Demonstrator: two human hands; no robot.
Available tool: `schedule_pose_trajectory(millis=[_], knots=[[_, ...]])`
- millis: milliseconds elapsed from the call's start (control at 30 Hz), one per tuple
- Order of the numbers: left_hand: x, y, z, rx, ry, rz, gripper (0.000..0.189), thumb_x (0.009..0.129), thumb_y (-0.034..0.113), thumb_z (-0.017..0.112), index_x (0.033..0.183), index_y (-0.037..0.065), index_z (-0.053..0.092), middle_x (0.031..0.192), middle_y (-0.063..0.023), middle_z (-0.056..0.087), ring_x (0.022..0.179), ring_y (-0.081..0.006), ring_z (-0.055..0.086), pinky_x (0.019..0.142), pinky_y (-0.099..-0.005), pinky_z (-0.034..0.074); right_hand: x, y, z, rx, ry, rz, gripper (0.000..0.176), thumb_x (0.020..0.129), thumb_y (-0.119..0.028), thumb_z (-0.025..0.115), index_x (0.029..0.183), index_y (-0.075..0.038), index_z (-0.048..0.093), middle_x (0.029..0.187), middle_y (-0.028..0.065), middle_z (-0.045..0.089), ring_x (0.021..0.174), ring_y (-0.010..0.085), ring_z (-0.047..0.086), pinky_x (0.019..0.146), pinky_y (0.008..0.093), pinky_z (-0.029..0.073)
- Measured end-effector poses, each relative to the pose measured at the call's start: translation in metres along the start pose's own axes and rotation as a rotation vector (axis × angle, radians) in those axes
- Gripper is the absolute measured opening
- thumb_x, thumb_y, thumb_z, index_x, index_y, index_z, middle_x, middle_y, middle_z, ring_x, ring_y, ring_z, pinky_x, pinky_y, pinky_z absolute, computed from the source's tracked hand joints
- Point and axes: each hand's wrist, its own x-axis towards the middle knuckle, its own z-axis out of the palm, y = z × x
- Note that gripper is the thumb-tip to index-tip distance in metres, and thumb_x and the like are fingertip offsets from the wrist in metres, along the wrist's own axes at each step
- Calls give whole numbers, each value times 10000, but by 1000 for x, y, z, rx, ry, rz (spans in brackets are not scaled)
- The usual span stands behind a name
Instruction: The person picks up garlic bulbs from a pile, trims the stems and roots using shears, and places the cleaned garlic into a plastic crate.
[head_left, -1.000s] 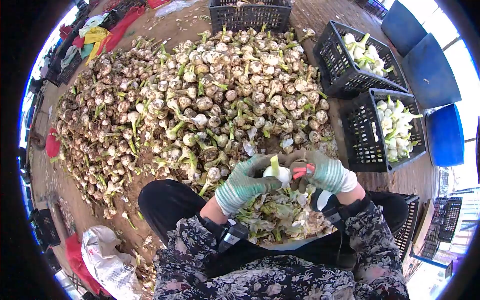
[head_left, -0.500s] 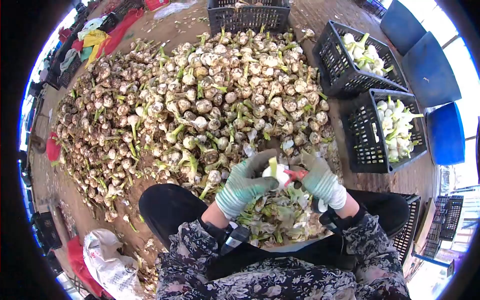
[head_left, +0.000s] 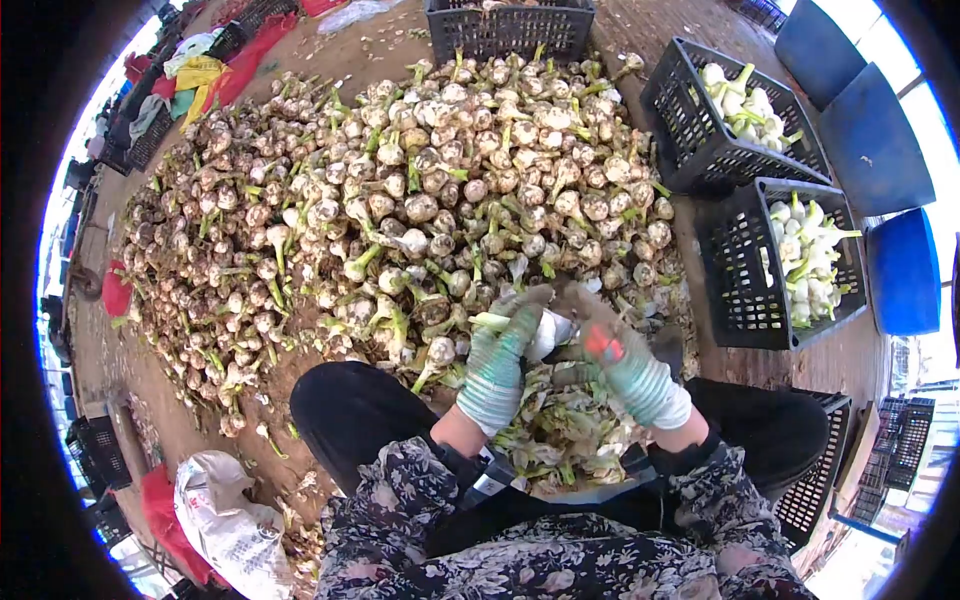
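Observation:
In a green-and-white work glove, my left hand [head_left: 500,362] is closed round a peeled white garlic bulb [head_left: 545,336]. The bulb lies on its side, its cut green stem [head_left: 490,321] poking out to the left past my fingers. My right hand [head_left: 632,372], gloved the same way, has its fingertips close to the bulb's right end. A red-handled tool [head_left: 603,344] is tucked in that hand; its working end is hidden. Below both hands, between my knees, lies a mound of stripped garlic skins and leaves [head_left: 560,430].
A wide pile of unpeeled garlic [head_left: 430,190] covers the floor ahead. Two black crates [head_left: 735,265] of clean garlic stand at the right, with blue panels [head_left: 875,140] behind them. Another black crate [head_left: 510,32] sits beyond the pile. A white sack [head_left: 225,520] lies at lower left.
The bulb has turned, so its stem now points left instead of up. My right hand has rotated, and the red tool has drawn back from the bulb into the palm.

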Motion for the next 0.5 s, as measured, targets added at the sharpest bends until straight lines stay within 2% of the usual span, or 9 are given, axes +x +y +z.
schedule_pose_trajectory(millis=[33,67,133,200,233,267,300,400,500], knots=[[2,1,1,2,-3,3,297,885,205,482,1097,4,537,1002,-53,579,883,-117,546,793,-259,443,-2,-9,10,314,2,87,299,775,35,466,1064,-29,511,998,121,581,913,205,567,765,301,454],[3,0,2,-1,25,-11,320,880,233,470,1107,14,522,988,-67,578,875,-141,557,763,-281,463,-4,-7,14,316,3,84,299,775,35,466,1064,-29,511,998,121,581,913,205,567,765,301,454],[3,1,0,-3,60,-22,343,874,261,458,1117,25,507,973,-81,576,868,-166,568,733,-304,482,-8,-2,22,-830,67,-303,317,779,20,499,1090,-38,482,1050,116,557,949,213,554,787,298,461],[-1,5,-2,-76,114,21,337,840,230,455,1103,26,511,942,-88,587,835,-189,583,693,-306,495,-13,-14,32,-731,13,-295,274,781,-17,557,1048,-44,501,1032,118,570,935,213,569,741,297,496],[-7,9,-2,-208,71,-69,334,800,215,454,1061,24,535,932,-101,588,799,-209,590,685,-299,494,-12,-15,29,-296,-44,-31,279,769,-40,587,1036,-46,507,1008,112,582,901,208,584,709,295,508],[-8,11,-2,-204,71,-69,334,800,215,454,1061,24,535,932,-101,588,799,-209,590,685,-299,494,-11,-18,26,140,-97,225,287,758,-63,618,1024,-48,512,983,106,593,866,203,599,677,292,520],[-9,12,-2,-182,47,-47,329,794,224,456,1039,24,543,917,-108,589,776,-214,591,678,-305,495,-14,-28,24,164,-141,349,295,747,-81,630,1018,-45,522,943,94,611,818,198,618,670,297,526],[-11,14,-6,-120,-1,-75,316,778,230,455,978,8,558,866,-122,595,734,-221,587,659,-323,495,-21,-10,22,319,-146,275,300,757,-93,619,1035,-33,522,941,96,612,818,207,619,651,304,531],[-14,17,0,-107,-12,-55,308,740,217,469,906,-21,571,811,-122,597,718,-219,583,655,-320,491,-28,-7,21,463,-98,344,347,753,-119,631,1067,-32,512,946,97,611,821,211,615,660,305,527]])
